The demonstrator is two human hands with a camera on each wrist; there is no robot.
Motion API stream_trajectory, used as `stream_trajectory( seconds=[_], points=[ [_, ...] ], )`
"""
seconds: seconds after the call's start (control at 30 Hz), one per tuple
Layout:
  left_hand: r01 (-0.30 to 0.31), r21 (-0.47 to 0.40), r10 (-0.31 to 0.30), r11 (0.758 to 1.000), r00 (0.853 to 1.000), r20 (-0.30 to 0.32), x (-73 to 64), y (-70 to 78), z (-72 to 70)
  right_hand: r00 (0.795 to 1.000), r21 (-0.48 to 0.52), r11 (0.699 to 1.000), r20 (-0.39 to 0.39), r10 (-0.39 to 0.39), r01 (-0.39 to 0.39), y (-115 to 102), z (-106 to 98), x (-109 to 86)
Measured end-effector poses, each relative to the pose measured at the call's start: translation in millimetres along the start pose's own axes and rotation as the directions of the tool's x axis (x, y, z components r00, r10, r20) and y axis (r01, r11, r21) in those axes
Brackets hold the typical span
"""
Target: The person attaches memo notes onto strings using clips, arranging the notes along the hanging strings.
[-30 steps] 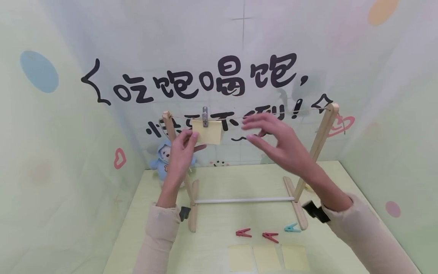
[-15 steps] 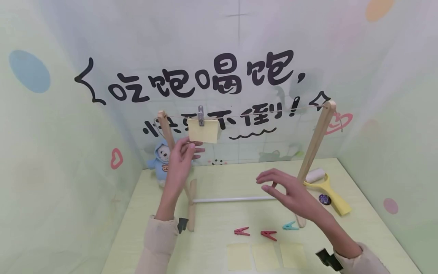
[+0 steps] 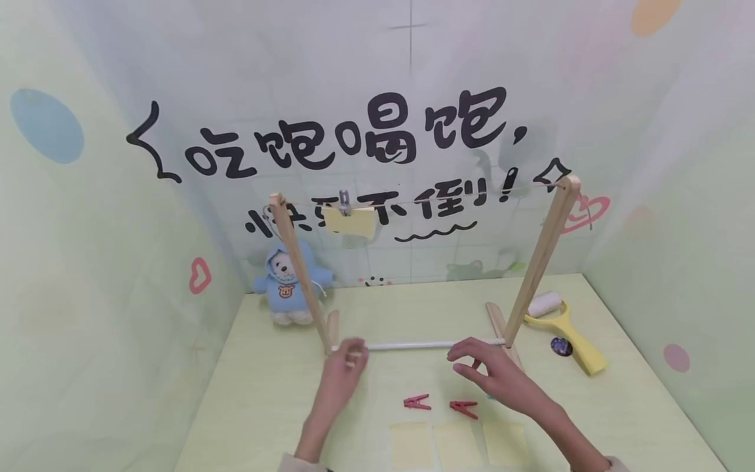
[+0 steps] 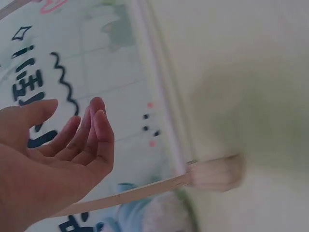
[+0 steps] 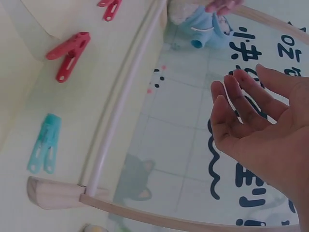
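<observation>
Lowered left hand (image 3: 346, 367), released and loosely curved, from the yellow note (image 3: 362, 223) to just in front of the white rod (image 3: 407, 345) in the head view; brought right hand (image 3: 498, 373) down too, likewise empty, near the teal clothespeg (image 5: 44, 145). Left the note hanging by a grey clip (image 3: 345, 203) from the thin string (image 3: 448, 195), untouched by either hand, so seemingly secure, with three pale paper squares (image 3: 411, 446) flat on the table (image 3: 248, 393) near two red clothespegs (image 3: 417, 402). Noted thin, matte-looking paper, V-shaped pegs with slotted legs, flat-sided pale wooden posts (image 3: 542, 259), and a smooth round rod. Could not tell metal from plastic in the grey clip.
</observation>
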State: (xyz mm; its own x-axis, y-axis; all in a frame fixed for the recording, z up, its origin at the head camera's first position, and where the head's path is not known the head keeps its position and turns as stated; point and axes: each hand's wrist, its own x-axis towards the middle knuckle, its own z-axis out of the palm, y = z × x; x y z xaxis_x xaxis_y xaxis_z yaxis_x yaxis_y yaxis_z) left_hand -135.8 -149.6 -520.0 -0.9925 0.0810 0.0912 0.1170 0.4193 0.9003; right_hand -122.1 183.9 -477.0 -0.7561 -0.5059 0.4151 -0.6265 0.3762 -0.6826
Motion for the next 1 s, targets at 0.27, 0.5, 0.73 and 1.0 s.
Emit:
stream_trajectory(
  seconds=[0.27, 0.5, 0.73, 1.0],
  points=[
    [0.117, 0.074, -0.126, 0.99, 0.984, 0.125, -52.5, -70.5, 53.5, 0.998, 0.032, 0.999, 0.056, 0.01, -0.011, 16, 19, -10.2],
    [-0.049, 0.199, 0.018, 0.979, 0.988, 0.156, -68.1, -69.0, 66.2, 0.999, -0.145, 0.989, 0.012, 0.03, -0.028, 33, 53, -17.7],
    [-0.154, 0.307, 0.109, 0.939, 0.981, 0.16, -74.1, -81.5, 72.8, 0.995, -0.38, 0.919, -0.011, 0.104, -0.1, 44, 102, -34.3],
    [-0.177, 0.38, 0.118, 0.908, 0.978, 0.172, -72.7, -81.7, 78.1, 0.989, -0.491, 0.861, -0.003, 0.148, -0.131, 48, 122, -38.9]
  ],
)
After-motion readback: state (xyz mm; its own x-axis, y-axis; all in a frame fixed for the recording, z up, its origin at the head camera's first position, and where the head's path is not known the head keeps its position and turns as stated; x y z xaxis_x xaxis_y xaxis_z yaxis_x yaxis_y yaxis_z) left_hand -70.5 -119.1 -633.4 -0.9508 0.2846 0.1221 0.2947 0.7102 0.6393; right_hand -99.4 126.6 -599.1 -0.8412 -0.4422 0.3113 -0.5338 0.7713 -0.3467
